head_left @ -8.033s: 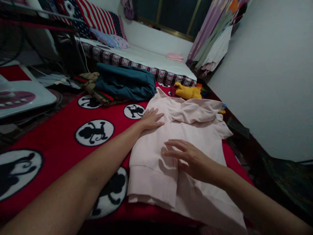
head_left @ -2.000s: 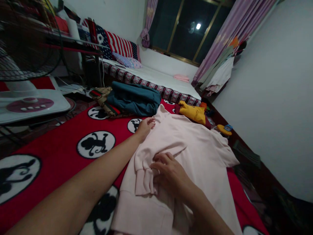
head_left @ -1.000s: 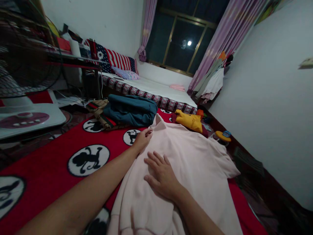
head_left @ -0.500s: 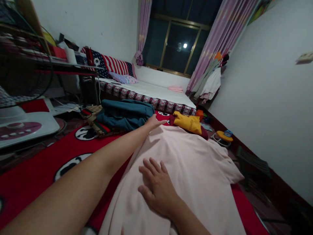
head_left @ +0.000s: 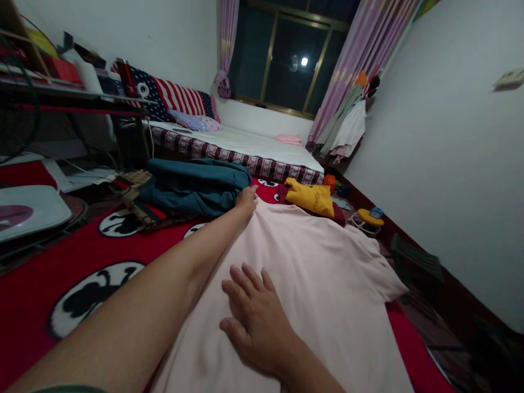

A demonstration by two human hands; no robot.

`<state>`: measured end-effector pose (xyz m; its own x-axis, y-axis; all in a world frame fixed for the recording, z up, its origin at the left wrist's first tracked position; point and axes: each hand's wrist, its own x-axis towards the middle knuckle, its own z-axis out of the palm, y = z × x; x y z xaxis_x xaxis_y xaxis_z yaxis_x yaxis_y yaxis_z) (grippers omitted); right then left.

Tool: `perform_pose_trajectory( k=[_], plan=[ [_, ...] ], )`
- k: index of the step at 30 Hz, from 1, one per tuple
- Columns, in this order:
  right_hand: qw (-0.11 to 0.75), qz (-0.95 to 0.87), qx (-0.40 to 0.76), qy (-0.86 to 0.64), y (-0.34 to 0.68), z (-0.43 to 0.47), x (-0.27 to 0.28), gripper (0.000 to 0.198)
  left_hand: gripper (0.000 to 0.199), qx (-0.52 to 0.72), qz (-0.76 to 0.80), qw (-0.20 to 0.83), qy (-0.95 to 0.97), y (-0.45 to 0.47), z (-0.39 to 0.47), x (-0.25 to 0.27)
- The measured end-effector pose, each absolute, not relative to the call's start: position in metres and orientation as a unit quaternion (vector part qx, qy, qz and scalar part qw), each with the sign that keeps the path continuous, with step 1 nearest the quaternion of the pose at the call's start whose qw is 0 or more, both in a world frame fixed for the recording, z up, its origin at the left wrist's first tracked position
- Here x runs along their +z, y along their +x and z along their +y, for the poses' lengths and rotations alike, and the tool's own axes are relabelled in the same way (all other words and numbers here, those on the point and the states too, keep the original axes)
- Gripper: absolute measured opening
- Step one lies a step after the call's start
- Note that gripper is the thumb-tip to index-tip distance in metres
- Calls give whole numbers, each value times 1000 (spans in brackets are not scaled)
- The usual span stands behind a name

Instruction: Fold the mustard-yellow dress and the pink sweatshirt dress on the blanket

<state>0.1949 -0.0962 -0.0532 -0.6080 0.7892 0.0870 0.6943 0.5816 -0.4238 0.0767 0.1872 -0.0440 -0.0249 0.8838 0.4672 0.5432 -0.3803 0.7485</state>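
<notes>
A pale pink T-shirt [head_left: 315, 284] lies spread over a red blanket with black-and-white round prints [head_left: 24, 305]. My left arm reaches along the shirt's left side, and my left hand [head_left: 246, 201] is closed on the fabric at its far left corner; part of the fingers is hidden. Palm down on the middle of the shirt rests my right hand [head_left: 260, 316], its fingers spread. Just beyond my left hand sits a folded teal garment [head_left: 196, 185]. A folded yellow and maroon garment [head_left: 313, 197] lies past the shirt's far edge.
A patterned brown cloth [head_left: 137, 199] lies beside the teal garment. At the left are a cluttered desk [head_left: 82, 103] and a white fan base [head_left: 36, 210]. A bed [head_left: 245, 139] stands under the window. On the right are a yellow stool [head_left: 370, 217] and a dark green stool [head_left: 415, 256].
My left hand has closed on the shirt's far corner and drawn it slightly left, smoothing the folds there. My right hand stays flat on the shirt. The view has turned slightly.
</notes>
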Motion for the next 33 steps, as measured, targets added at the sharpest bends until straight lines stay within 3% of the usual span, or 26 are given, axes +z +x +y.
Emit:
perform_pose_trajectory(
  k=[5, 8, 11, 16, 23, 26, 29, 33],
  plan=[
    [143, -876, 175, -427, 193, -97, -51, 55, 3, 406, 487, 131, 762, 71, 154, -34],
    [152, -872, 177, -431, 193, -97, -51, 54, 19, 344, 467, 128, 805, 60, 133, -41],
    [157, -871, 179, -430, 193, -97, -52, 53, 16, 292, 430, 139, 843, 49, 118, -60],
    [155, -871, 175, -432, 192, -95, -54, 53, 52, 283, 411, 152, 853, 46, 114, -86],
    [163, -874, 181, -419, 196, -91, -56, 53, 59, 226, 481, 159, 832, 59, 102, -77],
    [238, -859, 200, -406, 199, -87, -64, 42, 61, 164, 538, 154, 812, 63, 78, -71],
    [390, -791, 252, -398, 200, -84, -71, 18, 64, 100, 543, 144, 821, 63, 46, -63],
    [511, -667, 321, -437, 200, -80, -71, 24, 63, -13, 524, 76, 848, 60, 2, -52]
  ],
)
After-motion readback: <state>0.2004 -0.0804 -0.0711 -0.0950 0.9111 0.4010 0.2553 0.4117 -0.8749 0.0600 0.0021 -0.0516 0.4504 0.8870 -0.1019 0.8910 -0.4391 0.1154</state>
